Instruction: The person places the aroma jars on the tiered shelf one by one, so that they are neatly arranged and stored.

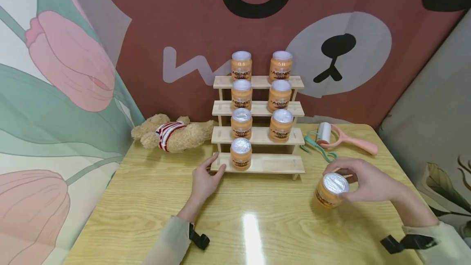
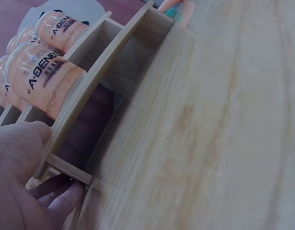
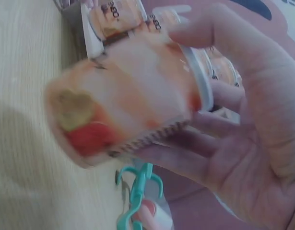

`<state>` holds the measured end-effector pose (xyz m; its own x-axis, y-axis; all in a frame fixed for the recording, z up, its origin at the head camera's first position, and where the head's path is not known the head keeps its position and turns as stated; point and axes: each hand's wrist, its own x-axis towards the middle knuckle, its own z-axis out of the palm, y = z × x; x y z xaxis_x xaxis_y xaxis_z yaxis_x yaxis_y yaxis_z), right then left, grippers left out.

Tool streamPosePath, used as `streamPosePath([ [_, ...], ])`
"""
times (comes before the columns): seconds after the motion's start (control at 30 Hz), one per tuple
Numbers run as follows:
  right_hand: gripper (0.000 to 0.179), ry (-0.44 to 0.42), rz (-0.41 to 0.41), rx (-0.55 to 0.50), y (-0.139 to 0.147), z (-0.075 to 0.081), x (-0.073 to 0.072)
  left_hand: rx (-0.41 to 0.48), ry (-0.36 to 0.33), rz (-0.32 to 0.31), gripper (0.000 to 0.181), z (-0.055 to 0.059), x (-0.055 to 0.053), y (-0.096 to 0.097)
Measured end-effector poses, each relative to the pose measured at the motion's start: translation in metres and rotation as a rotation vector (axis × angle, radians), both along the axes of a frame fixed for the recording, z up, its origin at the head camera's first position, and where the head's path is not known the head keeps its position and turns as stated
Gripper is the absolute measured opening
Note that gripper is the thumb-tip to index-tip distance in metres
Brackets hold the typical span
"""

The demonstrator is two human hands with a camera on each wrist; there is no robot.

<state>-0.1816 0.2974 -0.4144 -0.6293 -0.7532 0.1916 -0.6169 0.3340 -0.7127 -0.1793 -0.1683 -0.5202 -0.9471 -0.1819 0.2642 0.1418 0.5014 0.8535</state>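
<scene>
A wooden stepped rack (image 1: pixel 272 163) stands on the table, with orange jars that have silver lids on all its tiers. My left hand (image 1: pixel 206 178) grips the left end of its lowest step; in the left wrist view the thumb lies by the step's top and the fingers are at the leg below. My right hand (image 1: pixel 368 181) holds another orange jar (image 1: pixel 327 195) by its upper part, right of the rack and over the table. The right wrist view shows this jar (image 3: pixel 123 100) tilted, with fruit printed on its side. On the lowest step one jar (image 1: pixel 241 156) sits left of the middle.
A plush toy (image 1: pixel 184 134) in a striped top lies left of the rack. Behind my right hand lie a pink-handled lint roller (image 1: pixel 355 140) and a green hanger-like hook (image 1: pixel 318 146). A printed cloth (image 1: pixel 176 19) hangs behind the table (image 1: pixel 147 199).
</scene>
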Motion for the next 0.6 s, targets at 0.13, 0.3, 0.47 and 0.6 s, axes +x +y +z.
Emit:
streamPosePath([
  [0.13,0.057,0.138,-0.17,0.007,-0.013,0.009,-0.005,-0.002,-0.003,0.001,0.052,0.0,-0.001,0.0],
  [0.3,0.056,0.231,-0.296,-0.001,-0.026,0.013,-0.012,-0.006,-0.006,0.005,0.052,0.0,-0.001,0.0],
  [0.47,0.056,0.222,-0.32,-0.049,-0.038,0.01,-0.02,-0.007,-0.018,0.005,0.052,-0.001,-0.001,-0.001],
  [0.6,0.056,0.188,-0.314,-0.107,-0.05,0.009,-0.026,-0.021,-0.021,0.006,0.051,-0.002,-0.001,-0.001],
])
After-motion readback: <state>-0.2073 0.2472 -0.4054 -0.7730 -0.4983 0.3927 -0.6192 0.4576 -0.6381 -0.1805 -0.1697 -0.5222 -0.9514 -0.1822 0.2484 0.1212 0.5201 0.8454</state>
